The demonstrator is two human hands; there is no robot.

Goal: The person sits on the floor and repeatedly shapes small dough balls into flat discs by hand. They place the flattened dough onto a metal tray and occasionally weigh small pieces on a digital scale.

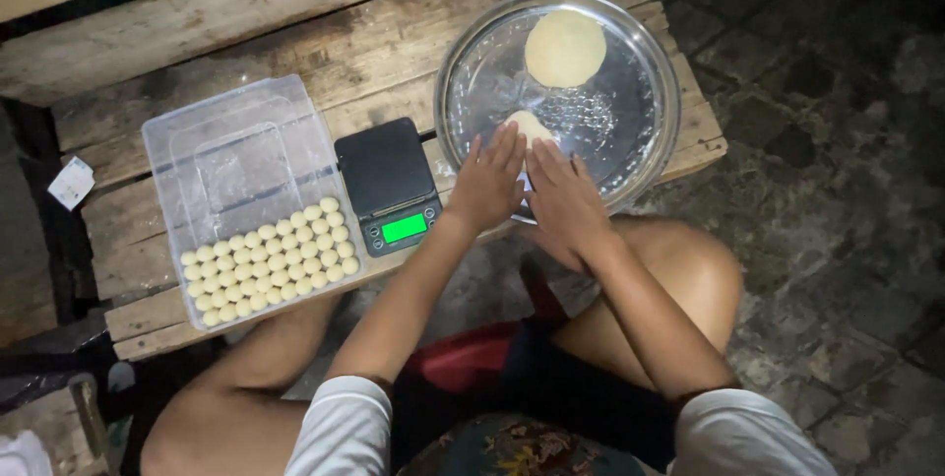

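Both hands, left (489,184) and right (561,195), fingers flat, half hide a dough lump (530,126) in the tray (472,63)

- A rough wooden plank bench (246,13) is carrying everything.
- A clear plastic container (246,156) is sitting at its left.
- A small black scale (387,184) is standing beside that.
- A round metal tray (630,131) is overhanging the near edge.

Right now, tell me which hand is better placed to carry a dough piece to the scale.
Left, probably. The left hand rests at the tray's near-left edge, beside the black scale. The right hand lies farther right and would have to cross over it.
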